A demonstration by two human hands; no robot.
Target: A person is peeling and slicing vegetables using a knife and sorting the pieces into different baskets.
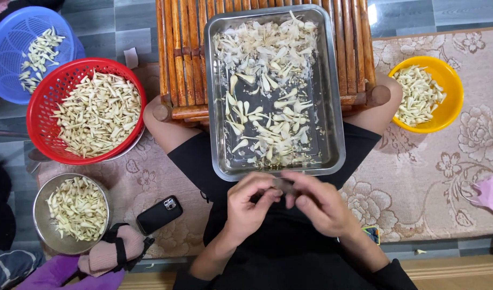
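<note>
1. Left hand (249, 207) and right hand (319, 204) fingers pinch one small pale flower bud (284, 185) at the rectangular steel tray's (335, 107) 6 o'clock.
2. Judging by the piles, much is sorted: red basket (42, 107), yellow bowl (453, 80) hold buds; the tray remains half-full.

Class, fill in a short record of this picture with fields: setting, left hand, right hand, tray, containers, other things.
setting: person seated on a floral mat, wooden stool between the knees
left hand: fingertips meet the right's on a small pale piece, blurred
right hand: pinches the same piece
tray: steel, on the stool and lap, holds pale buds and scraps
containers: red basket, blue basket, yellow bowl, steel bowl, all with pale buds
other things: black phone
</note>
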